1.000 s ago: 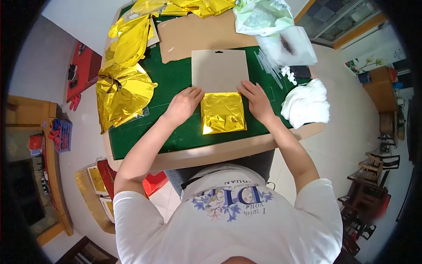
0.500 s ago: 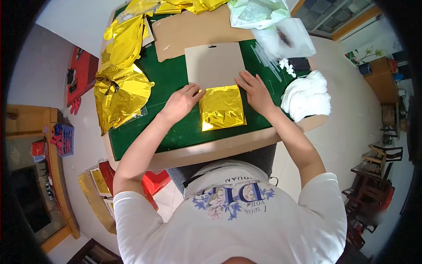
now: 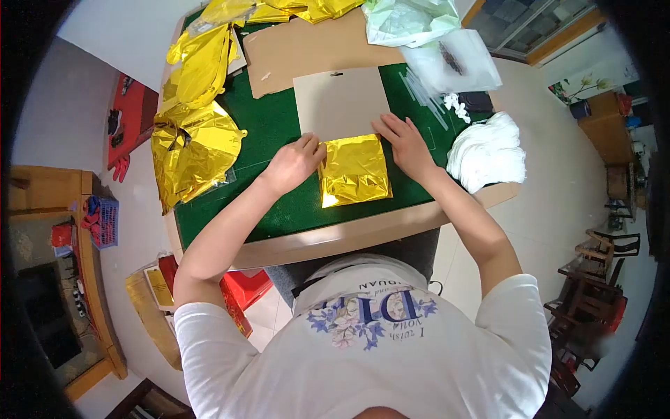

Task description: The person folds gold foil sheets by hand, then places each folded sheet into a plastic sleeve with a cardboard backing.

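A folded gold foil piece [image 3: 354, 172] lies on the green tabletop [image 3: 279, 216] in front of me, its far edge over the near part of a grey-brown card [image 3: 340, 101] with a small slot at its top. My left hand [image 3: 295, 165] is closed at the foil's upper left corner, fingertips pinched on the foil edge beside the card. My right hand [image 3: 407, 143] rests at the upper right corner, its fingers apart, with fingertips on the edge of the card and foil.
Gold foil balloons [image 3: 195, 150] lie along the left and far edges. Brown cardboard [image 3: 307, 49] sits beyond the card. At the right are a plastic bag [image 3: 412, 21], clear strips [image 3: 423, 98], small white pieces [image 3: 457, 108] and a white bundle [image 3: 488, 153].
My left hand has shifted slightly, its fingers now more curled at the foil's corner. The foil has moved very slightly right. My right hand has hardly moved.
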The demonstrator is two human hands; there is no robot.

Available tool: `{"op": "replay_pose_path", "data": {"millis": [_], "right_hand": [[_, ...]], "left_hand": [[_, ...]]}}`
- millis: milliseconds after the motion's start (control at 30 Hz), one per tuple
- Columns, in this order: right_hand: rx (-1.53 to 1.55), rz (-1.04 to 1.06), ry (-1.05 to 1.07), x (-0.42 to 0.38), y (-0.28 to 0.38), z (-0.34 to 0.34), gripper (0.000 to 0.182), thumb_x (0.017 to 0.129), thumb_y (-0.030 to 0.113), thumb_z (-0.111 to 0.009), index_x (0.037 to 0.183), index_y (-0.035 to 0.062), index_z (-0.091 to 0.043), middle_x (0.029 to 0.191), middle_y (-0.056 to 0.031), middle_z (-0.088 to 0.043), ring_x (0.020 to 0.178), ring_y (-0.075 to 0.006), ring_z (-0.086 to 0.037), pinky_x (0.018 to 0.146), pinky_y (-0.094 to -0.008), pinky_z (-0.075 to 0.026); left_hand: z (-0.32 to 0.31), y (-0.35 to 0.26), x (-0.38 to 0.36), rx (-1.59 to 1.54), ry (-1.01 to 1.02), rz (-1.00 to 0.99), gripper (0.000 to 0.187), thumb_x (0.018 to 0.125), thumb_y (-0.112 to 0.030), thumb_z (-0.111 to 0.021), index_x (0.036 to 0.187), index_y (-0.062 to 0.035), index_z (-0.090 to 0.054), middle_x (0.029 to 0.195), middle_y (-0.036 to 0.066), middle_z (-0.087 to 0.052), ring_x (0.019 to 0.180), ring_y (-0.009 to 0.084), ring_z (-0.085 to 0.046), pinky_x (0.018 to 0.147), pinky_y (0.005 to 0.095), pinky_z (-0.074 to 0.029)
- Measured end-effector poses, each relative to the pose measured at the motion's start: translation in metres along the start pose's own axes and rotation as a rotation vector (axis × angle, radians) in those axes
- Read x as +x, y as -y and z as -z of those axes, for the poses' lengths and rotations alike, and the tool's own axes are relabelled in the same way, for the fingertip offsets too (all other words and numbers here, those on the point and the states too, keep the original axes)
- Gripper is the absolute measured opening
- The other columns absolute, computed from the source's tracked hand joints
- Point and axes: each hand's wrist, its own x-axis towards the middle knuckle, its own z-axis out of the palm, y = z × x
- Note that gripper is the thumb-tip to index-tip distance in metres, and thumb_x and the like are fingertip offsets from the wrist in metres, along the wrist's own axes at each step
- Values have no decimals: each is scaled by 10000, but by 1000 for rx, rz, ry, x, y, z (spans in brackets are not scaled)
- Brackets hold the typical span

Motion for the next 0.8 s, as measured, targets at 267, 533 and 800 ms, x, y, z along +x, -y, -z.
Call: {"op": "replay_pose_path", "data": {"millis": [267,533,800], "right_hand": [[159,-39,-204,-11,31,24,452,858,-66,-481,1277,99,-524,1232,-156,-565,1150,-284,-556,957,-396,-453],[731,-719,180,-52,52,36,340,920,65,-510,1253,67,-447,848,-65,-663,627,-94,-590,517,-222,-443],[1013,-900,343,-43,44,44,381,914,78,-502,1288,92,-431,851,-61,-663,530,-62,-527,413,-202,-353]], "left_hand": [[3,1,-3,-36,20,3,177,744,-92,-582,898,-6,-566,883,111,-543,913,234,-590,714,314,-548],[1,0,-6,-49,9,23,242,757,-90,-587,972,21,-581,974,135,-583,1014,266,-594,779,325,-551],[3,0,-6,-116,136,103,288,811,-81,-566,1078,24,-590,1142,158,-601,1127,311,-577,871,365,-531]]}}
